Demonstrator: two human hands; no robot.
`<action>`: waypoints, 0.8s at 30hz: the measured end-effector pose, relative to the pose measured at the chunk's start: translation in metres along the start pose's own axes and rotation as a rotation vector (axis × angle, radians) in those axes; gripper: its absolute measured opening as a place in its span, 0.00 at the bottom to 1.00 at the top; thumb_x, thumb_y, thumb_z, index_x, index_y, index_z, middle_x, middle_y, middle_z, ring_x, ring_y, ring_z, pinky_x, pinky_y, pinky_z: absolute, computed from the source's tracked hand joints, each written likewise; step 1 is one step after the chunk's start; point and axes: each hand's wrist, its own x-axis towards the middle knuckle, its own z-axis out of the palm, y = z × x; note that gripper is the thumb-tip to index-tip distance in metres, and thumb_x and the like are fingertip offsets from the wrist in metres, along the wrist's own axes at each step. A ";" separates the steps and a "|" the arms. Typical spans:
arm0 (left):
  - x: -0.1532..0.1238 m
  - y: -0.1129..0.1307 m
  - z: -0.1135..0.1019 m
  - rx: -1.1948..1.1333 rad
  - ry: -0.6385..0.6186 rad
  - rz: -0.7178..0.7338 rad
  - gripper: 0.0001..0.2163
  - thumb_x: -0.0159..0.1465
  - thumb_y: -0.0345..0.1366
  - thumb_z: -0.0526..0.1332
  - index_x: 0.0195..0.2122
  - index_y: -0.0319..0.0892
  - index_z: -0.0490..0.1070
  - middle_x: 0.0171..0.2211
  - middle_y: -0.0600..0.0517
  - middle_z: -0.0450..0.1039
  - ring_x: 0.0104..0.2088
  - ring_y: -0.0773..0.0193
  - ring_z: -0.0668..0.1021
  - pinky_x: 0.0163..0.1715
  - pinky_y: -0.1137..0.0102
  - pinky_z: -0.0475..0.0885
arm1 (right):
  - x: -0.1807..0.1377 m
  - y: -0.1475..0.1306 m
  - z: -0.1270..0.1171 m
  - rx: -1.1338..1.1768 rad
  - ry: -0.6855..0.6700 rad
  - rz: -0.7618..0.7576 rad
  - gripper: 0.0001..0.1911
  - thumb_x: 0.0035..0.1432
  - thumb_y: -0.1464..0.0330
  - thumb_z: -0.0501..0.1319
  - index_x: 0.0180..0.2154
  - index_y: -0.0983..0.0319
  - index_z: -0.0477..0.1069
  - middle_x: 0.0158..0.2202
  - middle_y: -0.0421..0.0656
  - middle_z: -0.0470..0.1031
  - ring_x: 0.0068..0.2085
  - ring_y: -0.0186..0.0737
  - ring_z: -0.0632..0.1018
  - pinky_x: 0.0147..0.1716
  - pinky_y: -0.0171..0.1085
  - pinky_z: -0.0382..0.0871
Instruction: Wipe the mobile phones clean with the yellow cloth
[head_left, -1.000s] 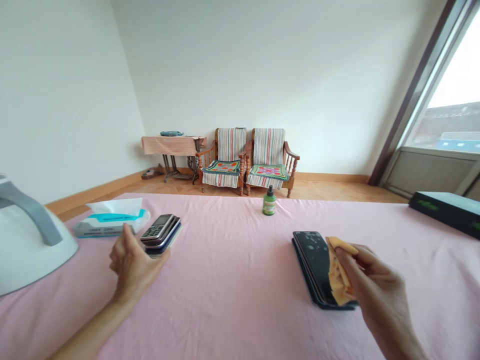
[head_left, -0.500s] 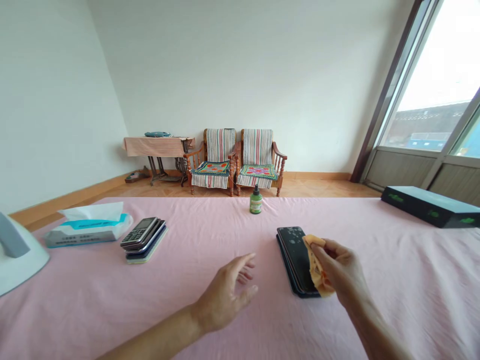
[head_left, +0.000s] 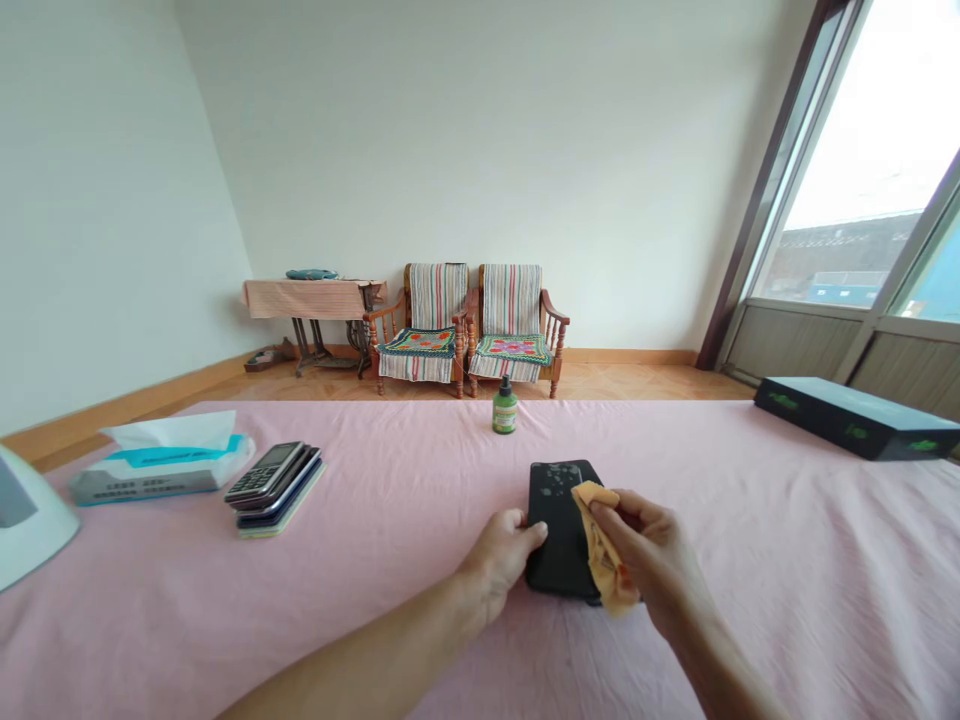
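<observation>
A black smartphone (head_left: 556,540) lies in front of me with its dark face up, and pale wet-looking spots dot its upper end. My left hand (head_left: 501,560) grips its left edge, thumb on top and the other fingers mostly hidden. Pinched in my right hand (head_left: 649,545) is a crumpled yellow-orange cloth (head_left: 600,555), which hangs over the phone's right side. What lies beneath the phone is mostly hidden. Beyond it stands a small green spray bottle (head_left: 505,410) with a black top.
To the left, several phones (head_left: 274,485) are piled up, a keypad phone uppermost. A tissue pack (head_left: 161,475) and a white-grey object (head_left: 30,520) sit farther left. At the far right rests a black box (head_left: 847,425). Pink cloth (head_left: 420,460) covers the table.
My left hand has moved right and closed on the phone's left edge; before, it was open and apart from it. The phone now sits more to the left, the cloth still in my right hand.
</observation>
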 end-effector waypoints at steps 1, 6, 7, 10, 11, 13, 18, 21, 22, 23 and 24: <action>0.000 0.000 -0.003 -0.007 0.013 -0.009 0.24 0.51 0.51 0.65 0.39 0.34 0.71 0.39 0.41 0.77 0.41 0.51 0.78 0.41 0.62 0.71 | 0.000 0.000 -0.001 0.004 0.005 0.001 0.19 0.47 0.55 0.62 0.31 0.65 0.76 0.23 0.41 0.73 0.24 0.38 0.73 0.21 0.33 0.63; -0.013 0.005 -0.039 0.033 0.130 0.019 0.23 0.53 0.50 0.64 0.40 0.34 0.71 0.38 0.43 0.77 0.41 0.53 0.78 0.40 0.65 0.71 | 0.000 0.000 -0.007 -0.006 0.068 0.024 0.20 0.46 0.54 0.63 0.33 0.64 0.76 0.22 0.40 0.72 0.22 0.37 0.71 0.18 0.32 0.61; -0.017 0.006 -0.052 0.059 0.173 0.027 0.22 0.54 0.49 0.64 0.40 0.34 0.71 0.38 0.43 0.77 0.41 0.54 0.78 0.40 0.65 0.71 | -0.001 0.000 -0.007 -0.016 0.078 0.024 0.20 0.45 0.54 0.63 0.33 0.64 0.76 0.21 0.40 0.72 0.22 0.37 0.71 0.18 0.32 0.61; -0.029 0.009 -0.096 0.169 0.341 0.039 0.18 0.59 0.46 0.62 0.40 0.34 0.71 0.38 0.45 0.76 0.41 0.54 0.77 0.40 0.65 0.71 | -0.006 -0.002 -0.003 -0.059 0.080 0.018 0.20 0.45 0.54 0.63 0.33 0.63 0.76 0.19 0.39 0.69 0.19 0.35 0.69 0.15 0.31 0.58; -0.033 0.009 -0.112 0.215 0.404 0.035 0.17 0.61 0.45 0.61 0.40 0.34 0.71 0.38 0.45 0.75 0.41 0.54 0.77 0.40 0.64 0.71 | -0.008 -0.003 -0.001 -0.062 0.081 0.023 0.20 0.45 0.53 0.63 0.32 0.63 0.76 0.19 0.38 0.68 0.18 0.34 0.68 0.14 0.31 0.57; -0.040 0.011 -0.144 0.305 0.522 0.030 0.14 0.65 0.41 0.59 0.45 0.36 0.69 0.43 0.46 0.73 0.42 0.57 0.76 0.41 0.61 0.73 | -0.013 -0.005 0.004 -0.050 0.078 0.030 0.20 0.44 0.52 0.63 0.31 0.62 0.76 0.18 0.38 0.67 0.17 0.33 0.66 0.12 0.30 0.55; -0.055 0.017 -0.200 0.531 0.701 0.074 0.13 0.67 0.38 0.58 0.50 0.39 0.66 0.48 0.47 0.69 0.43 0.58 0.75 0.42 0.59 0.74 | -0.019 -0.010 0.008 -0.056 0.066 0.013 0.19 0.43 0.51 0.64 0.28 0.60 0.75 0.17 0.37 0.66 0.16 0.34 0.66 0.12 0.30 0.55; -0.067 0.019 -0.208 0.689 0.764 0.170 0.13 0.65 0.33 0.59 0.50 0.38 0.66 0.48 0.46 0.70 0.48 0.54 0.74 0.49 0.55 0.69 | -0.019 -0.008 0.007 -0.055 0.056 -0.006 0.18 0.43 0.51 0.64 0.28 0.60 0.75 0.18 0.38 0.67 0.18 0.35 0.68 0.13 0.31 0.57; -0.072 0.019 -0.207 0.749 0.789 0.209 0.14 0.63 0.31 0.59 0.50 0.38 0.66 0.49 0.45 0.69 0.51 0.52 0.71 0.53 0.54 0.65 | -0.018 -0.007 0.006 -0.054 0.054 -0.010 0.18 0.43 0.52 0.64 0.29 0.60 0.76 0.18 0.38 0.68 0.18 0.35 0.68 0.14 0.31 0.57; -0.076 0.019 -0.203 0.813 0.809 0.248 0.17 0.61 0.29 0.59 0.52 0.38 0.65 0.51 0.44 0.67 0.55 0.50 0.68 0.57 0.52 0.60 | -0.018 -0.006 0.006 -0.055 0.053 -0.008 0.19 0.44 0.52 0.64 0.30 0.60 0.76 0.19 0.39 0.68 0.18 0.36 0.68 0.14 0.31 0.57; -0.080 0.020 -0.199 0.879 0.811 0.287 0.19 0.59 0.28 0.58 0.53 0.39 0.64 0.53 0.44 0.65 0.58 0.50 0.64 0.59 0.52 0.55 | -0.017 -0.005 0.006 -0.058 0.053 -0.008 0.18 0.44 0.52 0.64 0.31 0.59 0.76 0.19 0.39 0.68 0.19 0.36 0.68 0.14 0.31 0.57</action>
